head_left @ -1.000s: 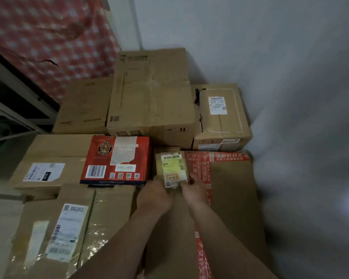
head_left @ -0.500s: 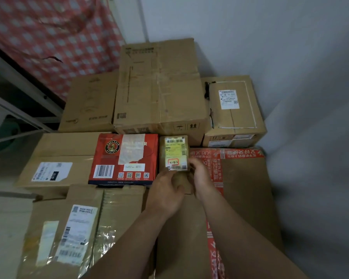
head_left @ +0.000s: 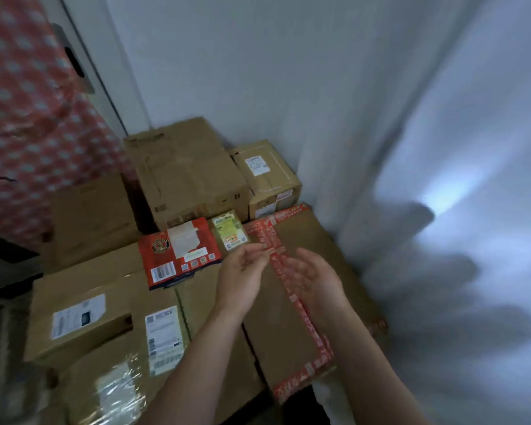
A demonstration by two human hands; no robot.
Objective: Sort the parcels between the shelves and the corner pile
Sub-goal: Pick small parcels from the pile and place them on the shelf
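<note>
A small parcel with a yellow-green label [head_left: 229, 230] lies on the corner pile, between the red box [head_left: 178, 253] and the big box with red tape [head_left: 301, 289]. My left hand [head_left: 242, 271] hovers just in front of it, fingers relaxed, holding nothing. My right hand [head_left: 316, 279] is over the red-taped box, palm turned inward and empty. Neither hand touches the small parcel.
Cardboard boxes fill the corner: a tall one [head_left: 184, 173] and a labelled one [head_left: 269, 176] at the back against the white wall, more labelled boxes [head_left: 83, 314] at the left front. A red-checked cloth [head_left: 28, 127] hangs at the left over dark shelving.
Both hands have let go of the small labelled parcel and pulled back from it. The view has swung up and to the right.
</note>
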